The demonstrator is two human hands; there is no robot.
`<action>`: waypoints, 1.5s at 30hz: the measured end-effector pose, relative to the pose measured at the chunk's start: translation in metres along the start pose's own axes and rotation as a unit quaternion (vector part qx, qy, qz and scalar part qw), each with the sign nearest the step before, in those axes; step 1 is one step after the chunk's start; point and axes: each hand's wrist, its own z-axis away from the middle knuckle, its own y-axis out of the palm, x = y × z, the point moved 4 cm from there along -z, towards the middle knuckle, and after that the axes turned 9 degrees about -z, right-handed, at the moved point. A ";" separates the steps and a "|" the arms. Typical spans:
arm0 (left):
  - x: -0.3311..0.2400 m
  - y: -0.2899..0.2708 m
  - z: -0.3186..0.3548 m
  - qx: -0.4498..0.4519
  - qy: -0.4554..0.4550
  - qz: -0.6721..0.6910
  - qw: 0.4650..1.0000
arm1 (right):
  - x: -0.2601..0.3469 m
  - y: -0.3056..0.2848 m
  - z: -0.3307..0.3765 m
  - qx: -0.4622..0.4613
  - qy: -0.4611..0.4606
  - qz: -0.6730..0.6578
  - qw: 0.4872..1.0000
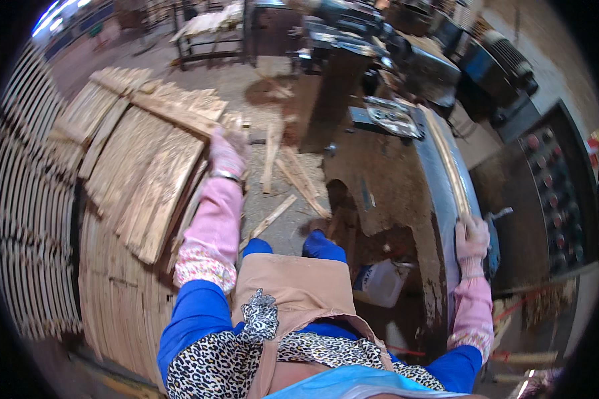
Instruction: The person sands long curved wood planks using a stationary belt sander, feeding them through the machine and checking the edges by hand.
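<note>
My left hand (228, 153), in a pale pink glove, is closed round the near end of a wooden strip (170, 114). That strip lies slantwise across the top of a stack of rough boards (140, 169) on my left. Out to the right, my gloved right hand (472, 238) grips the near end of another wooden strip (449, 159). This one runs lengthwise along the grey metal bed (439, 193) of a machine, and its far end reaches toward the machine head (426, 70). My fingertips are partly hidden on both hands.
Loose offcuts (271, 156) litter the floor ahead of me. A white plastic jug (383, 282) stands beneath the machine. At the right is a control panel (552, 193) with several knobs; a motor (502, 60) sits beyond it. Slatted wood stacks (36, 199) line the far left.
</note>
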 end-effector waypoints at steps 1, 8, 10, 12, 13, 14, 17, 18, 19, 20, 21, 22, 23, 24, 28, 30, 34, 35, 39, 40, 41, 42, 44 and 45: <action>0.023 0.008 0.036 -0.011 -0.004 -0.038 0.999 | -0.012 0.020 -0.021 -0.018 -0.026 -0.020 0.999; 0.146 -0.010 0.206 0.092 -0.050 -0.140 0.985 | 0.161 0.092 -0.098 0.101 -0.135 -0.263 0.950; 0.182 -0.019 0.220 0.195 -0.049 -0.102 0.974 | 0.264 0.125 -0.086 0.344 -0.083 -0.438 0.827; 0.190 -0.016 0.235 0.277 -0.021 -0.190 0.941 | 0.357 0.095 -0.085 0.513 -0.125 -0.271 0.805; 0.188 -0.008 0.241 0.301 0.001 -0.293 0.908 | 0.375 0.103 -0.078 0.513 -0.159 -0.210 0.817; 0.181 -0.004 0.247 0.310 0.033 -0.408 0.858 | 0.389 0.113 -0.074 0.469 -0.181 -0.122 0.856; 0.146 -0.001 0.255 0.307 0.137 -0.652 0.679 | 0.364 0.119 -0.094 0.363 -0.191 -0.124 0.904; 0.129 -0.002 0.254 0.293 0.174 -0.680 0.650 | 0.340 0.106 -0.097 0.252 -0.245 -0.136 0.926; 0.108 -0.006 0.247 0.273 0.238 -0.654 0.664 | 0.320 0.082 -0.098 0.238 -0.237 -0.097 0.937; 0.085 -0.009 0.238 0.258 0.300 -0.624 0.674 | 0.294 0.058 -0.093 0.249 -0.197 -0.063 0.946; 0.049 -0.016 0.223 0.215 0.398 -0.656 0.605 | 0.265 0.044 -0.082 0.214 -0.215 -0.035 0.952; 0.013 -0.022 0.216 0.150 0.433 -0.615 0.642 | 0.234 0.029 -0.070 0.204 -0.215 -0.006 0.955; -0.029 -0.022 0.209 0.115 0.457 -0.606 0.641 | 0.212 0.007 -0.056 0.200 -0.192 -0.026 0.960; -0.054 -0.044 0.169 0.141 0.439 -0.475 0.750 | 0.189 -0.014 -0.040 0.182 -0.174 -0.009 0.968; -0.207 -0.096 0.094 -0.143 0.417 -0.784 0.437 | 0.109 -0.089 0.051 0.152 0.032 -0.044 0.987; -0.241 -0.101 0.065 -0.267 0.300 -0.847 0.349 | 0.087 -0.119 0.103 0.104 0.104 -0.063 0.987; -0.299 -0.146 0.005 -0.259 0.195 -0.900 0.293 | 0.011 -0.140 0.228 0.082 0.301 -0.120 0.942; -0.298 -0.148 0.005 -0.252 0.233 -0.897 0.279 | 0.008 -0.146 0.234 0.082 0.311 -0.085 0.943; -0.312 -0.159 0.009 -0.238 0.188 -0.889 0.344 | -0.014 -0.125 0.213 0.047 0.265 0.002 0.963; -0.317 -0.156 0.005 -0.228 0.170 -0.896 0.340 | -0.022 -0.109 0.194 0.028 0.231 0.008 0.972; -0.318 -0.150 0.007 -0.226 0.180 -0.902 0.321 | -0.024 -0.090 0.169 -0.001 0.180 -0.002 0.984; -0.308 -0.131 0.008 -0.219 0.190 -0.909 0.299 | -0.042 -0.068 0.158 0.005 0.195 -0.048 0.980; -0.311 -0.134 0.027 -0.260 0.199 -0.909 0.260 | -0.011 -0.025 0.071 0.014 0.215 -0.150 0.965; -0.314 -0.138 0.024 -0.287 0.217 -0.902 0.241 | -0.016 -0.001 0.035 0.004 0.188 -0.151 0.970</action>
